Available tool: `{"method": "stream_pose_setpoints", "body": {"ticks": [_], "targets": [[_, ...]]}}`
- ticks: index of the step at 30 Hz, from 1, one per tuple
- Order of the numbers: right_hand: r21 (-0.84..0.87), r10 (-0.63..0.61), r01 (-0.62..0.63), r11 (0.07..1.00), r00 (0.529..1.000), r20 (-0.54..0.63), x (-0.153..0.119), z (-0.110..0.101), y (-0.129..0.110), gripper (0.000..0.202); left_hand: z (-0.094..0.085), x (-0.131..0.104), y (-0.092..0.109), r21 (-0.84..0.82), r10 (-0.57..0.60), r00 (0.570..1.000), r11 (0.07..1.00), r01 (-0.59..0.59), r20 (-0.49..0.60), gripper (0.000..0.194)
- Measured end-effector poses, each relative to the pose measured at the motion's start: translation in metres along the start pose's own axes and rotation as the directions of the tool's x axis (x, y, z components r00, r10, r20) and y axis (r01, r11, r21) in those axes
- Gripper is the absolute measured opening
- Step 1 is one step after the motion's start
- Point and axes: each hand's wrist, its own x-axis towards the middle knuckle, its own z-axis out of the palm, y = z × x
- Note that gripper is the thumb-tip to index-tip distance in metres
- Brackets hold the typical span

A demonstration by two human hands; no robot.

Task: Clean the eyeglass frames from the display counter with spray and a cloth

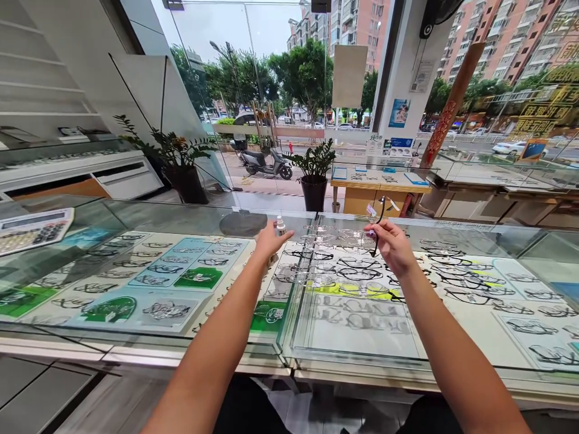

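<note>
My left hand (270, 240) is at a small white spray bottle (281, 225) above the glass counter, closed around it with the thumb stretched to the right. Most of its fingers are hidden behind the bottle and the hand. My right hand (392, 244) pinches a pair of eyeglasses (375, 246) by the frame, raised over the counter. One dark temple arm points upward, and small pale tags show near it. The lenses are hard to make out against the spectacles behind.
Below both hands stretches a glass display counter (289, 355) with rows of spectacles inside. A calculator (36, 231) lies at the left, and a dark round patch (243, 223) shows near the far edge. Potted plants (313, 193) stand beyond, before the window.
</note>
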Motion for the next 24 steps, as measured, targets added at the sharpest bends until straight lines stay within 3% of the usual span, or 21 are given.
{"method": "stream_pose_setpoints", "body": {"ticks": [4, 6, 12, 19, 24], "targets": [[0.007, -0.005, 0.005, 1.0, 1.0, 0.003, -0.001, 0.001, -0.001, 0.026, 0.009, 0.001, -0.002, -0.113, 0.014, 1.0, 0.994, -0.014, 0.003, 0.032], [0.008, -0.006, 0.006, 1.0, 1.0, 0.002, 0.0, 0.001, 0.0, 0.025, 0.008, -0.001, -0.001, -0.156, 0.018, 0.999, 0.987, -0.022, -0.026, 0.025], [0.016, 0.006, -0.006, 1.0, 1.0, 0.002, -0.001, 0.003, 0.001, 0.027, 0.001, -0.015, 0.026, -0.315, 0.075, 0.988, 0.942, -0.115, -0.137, 0.023], [-0.018, 0.022, -0.022, 1.0, 1.0, -0.008, -0.004, 0.011, -0.001, 0.034, 0.0, -0.046, 0.064, -0.415, 0.242, 0.963, 0.869, -0.269, -0.119, 0.018], [-0.068, 0.021, -0.02, 0.998, 1.0, 0.016, -0.003, 0.01, 0.002, 0.032, -0.004, -0.065, 0.079, -0.471, 0.33, 0.939, 0.815, -0.337, -0.102, 0.029]]}}
